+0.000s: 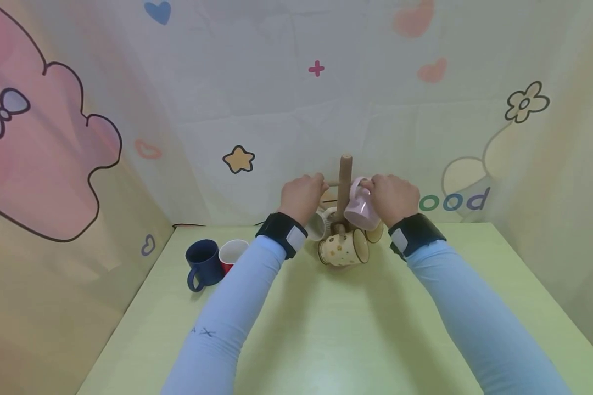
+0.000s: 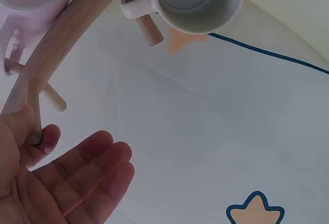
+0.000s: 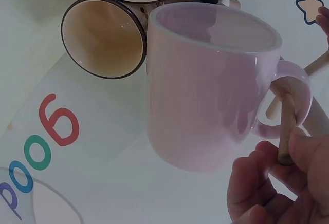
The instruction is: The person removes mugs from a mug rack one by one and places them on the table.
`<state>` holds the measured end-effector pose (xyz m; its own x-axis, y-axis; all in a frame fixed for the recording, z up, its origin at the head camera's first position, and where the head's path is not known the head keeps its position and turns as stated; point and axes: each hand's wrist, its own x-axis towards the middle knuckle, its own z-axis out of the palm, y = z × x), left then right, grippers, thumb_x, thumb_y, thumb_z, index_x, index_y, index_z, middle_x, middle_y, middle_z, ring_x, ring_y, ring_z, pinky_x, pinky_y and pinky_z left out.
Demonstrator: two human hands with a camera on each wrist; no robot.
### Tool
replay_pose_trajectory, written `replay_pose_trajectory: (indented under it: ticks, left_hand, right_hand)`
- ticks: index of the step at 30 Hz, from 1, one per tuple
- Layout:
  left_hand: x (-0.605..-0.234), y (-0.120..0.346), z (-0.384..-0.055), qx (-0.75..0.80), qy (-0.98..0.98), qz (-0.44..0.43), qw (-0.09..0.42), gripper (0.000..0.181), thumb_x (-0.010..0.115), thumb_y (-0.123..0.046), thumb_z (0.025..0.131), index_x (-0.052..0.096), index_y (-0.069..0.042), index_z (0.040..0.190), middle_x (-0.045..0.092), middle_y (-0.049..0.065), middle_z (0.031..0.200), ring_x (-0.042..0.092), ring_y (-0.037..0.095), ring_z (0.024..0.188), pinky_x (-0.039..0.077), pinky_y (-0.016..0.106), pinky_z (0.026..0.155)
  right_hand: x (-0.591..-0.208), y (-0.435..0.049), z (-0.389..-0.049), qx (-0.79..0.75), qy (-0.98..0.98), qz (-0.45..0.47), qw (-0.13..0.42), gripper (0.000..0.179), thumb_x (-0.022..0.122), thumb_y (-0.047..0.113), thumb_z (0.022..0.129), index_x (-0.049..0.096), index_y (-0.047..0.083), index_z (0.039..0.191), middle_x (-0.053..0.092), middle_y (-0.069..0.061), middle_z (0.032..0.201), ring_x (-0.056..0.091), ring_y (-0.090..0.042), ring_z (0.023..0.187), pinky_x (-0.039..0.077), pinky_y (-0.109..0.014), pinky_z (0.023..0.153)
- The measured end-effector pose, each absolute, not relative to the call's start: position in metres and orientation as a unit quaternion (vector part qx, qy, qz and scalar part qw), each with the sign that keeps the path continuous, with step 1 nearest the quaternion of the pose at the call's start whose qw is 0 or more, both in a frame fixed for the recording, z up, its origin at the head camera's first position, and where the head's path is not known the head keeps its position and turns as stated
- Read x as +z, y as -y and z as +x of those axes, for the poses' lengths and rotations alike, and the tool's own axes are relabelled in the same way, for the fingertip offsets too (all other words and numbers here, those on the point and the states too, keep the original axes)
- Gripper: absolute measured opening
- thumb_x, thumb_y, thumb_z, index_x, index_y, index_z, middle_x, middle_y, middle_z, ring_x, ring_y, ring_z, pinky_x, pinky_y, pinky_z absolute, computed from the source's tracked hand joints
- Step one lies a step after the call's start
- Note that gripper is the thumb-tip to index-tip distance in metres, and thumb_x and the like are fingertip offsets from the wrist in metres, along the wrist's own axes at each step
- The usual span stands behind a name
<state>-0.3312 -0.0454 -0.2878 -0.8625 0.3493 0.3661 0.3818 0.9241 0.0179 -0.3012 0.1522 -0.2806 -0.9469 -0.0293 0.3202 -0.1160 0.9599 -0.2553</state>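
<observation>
A wooden mug tree [image 1: 345,178] stands at the back of the table, both hands at its upper pegs. My left hand [image 1: 300,198] pinches the end of one peg [image 2: 34,116] between thumb and index finger; the other fingers extend loosely. My right hand [image 1: 394,198] pinches the tip of another peg [image 3: 286,142], which passes through the handle of a pink mug [image 3: 205,90]. Lower down hang a white mug [image 2: 200,3], a cream mug with a dotted pattern [image 1: 341,249], and a dark-rimmed mug [image 3: 103,36], partly hidden in the head view.
To the left on the table stand a dark blue mug [image 1: 205,263] and a mug that is white inside and red outside [image 1: 234,252], partly behind the left sleeve. A printed cloth [image 1: 277,99] hangs right behind the mug tree.
</observation>
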Motion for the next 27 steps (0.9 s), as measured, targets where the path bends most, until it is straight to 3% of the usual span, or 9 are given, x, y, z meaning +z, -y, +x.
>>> replay_pose_trajectory:
  ticks: [13, 19, 27]
  left_hand:
    - [-0.2895, 0.0459, -0.3262, -0.048, 0.964, -0.194, 0.173, 0.029, 0.045, -0.035, 0.106, 0.06, -0.011, 0.109, 0.059, 0.001, 0.075, 0.056, 0.015, 0.063, 0.046, 0.028, 0.054]
    - [-0.2904, 0.0458, -0.3277, -0.052, 0.964, -0.195, 0.171, 0.028, 0.046, -0.035, 0.106, 0.06, -0.01, 0.109, 0.06, 0.001, 0.075, 0.057, 0.015, 0.063, 0.047, 0.03, 0.054]
    - [-0.2911, 0.0464, -0.3285, -0.049, 0.965, -0.195, 0.171, 0.028, 0.046, -0.035, 0.106, 0.06, -0.011, 0.109, 0.059, 0.0, 0.073, 0.056, 0.015, 0.061, 0.047, 0.03, 0.053]
  right_hand:
    - [-0.2833, -0.1556, -0.3058, 0.139, 0.974, 0.04, 0.177, 0.038, 0.049, 0.034, 0.105, 0.069, 0.004, 0.114, 0.07, -0.022, 0.097, 0.067, -0.041, 0.086, 0.051, -0.057, 0.068]
    - [-0.2833, -0.1564, -0.3048, 0.144, 0.973, 0.04, 0.174, 0.038, 0.049, 0.035, 0.105, 0.069, 0.004, 0.113, 0.07, -0.021, 0.094, 0.066, -0.039, 0.083, 0.051, -0.055, 0.066]
    - [-0.2853, -0.1584, -0.3046, 0.152, 0.975, 0.038, 0.156, 0.044, 0.046, 0.039, 0.106, 0.064, 0.004, 0.124, 0.069, -0.019, 0.094, 0.063, -0.034, 0.081, 0.051, -0.049, 0.067]
